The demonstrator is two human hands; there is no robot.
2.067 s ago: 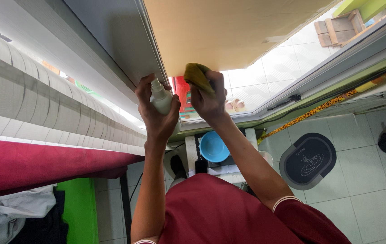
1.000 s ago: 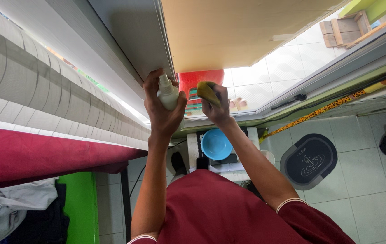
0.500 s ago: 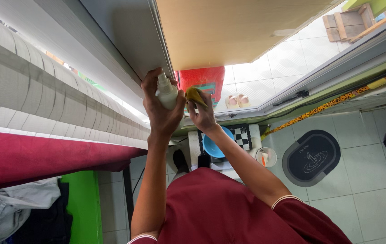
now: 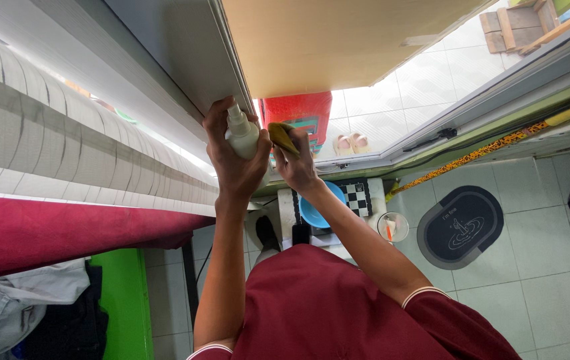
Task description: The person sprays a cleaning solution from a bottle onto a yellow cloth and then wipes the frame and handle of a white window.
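Nearest, a maroon shirt (image 4: 338,307) fills the foreground. Beyond it, the left hand (image 4: 231,157) is wrapped around a white spray bottle (image 4: 240,133). Just right, the right hand (image 4: 296,163) pinches a yellow cloth (image 4: 281,137). Farther, a grey frame edge (image 4: 231,60) meets the bottle's nozzle.

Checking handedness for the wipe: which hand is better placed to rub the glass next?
Probably right: the right hand holds the yellow cloth close to the window glass; the left hand is full with the spray bottle.

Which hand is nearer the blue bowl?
Right. The right hand, holding a yellow cloth, is just above the blue bowl in the picture; the left hand, gripping the white spray bottle, sits farther off to its left.
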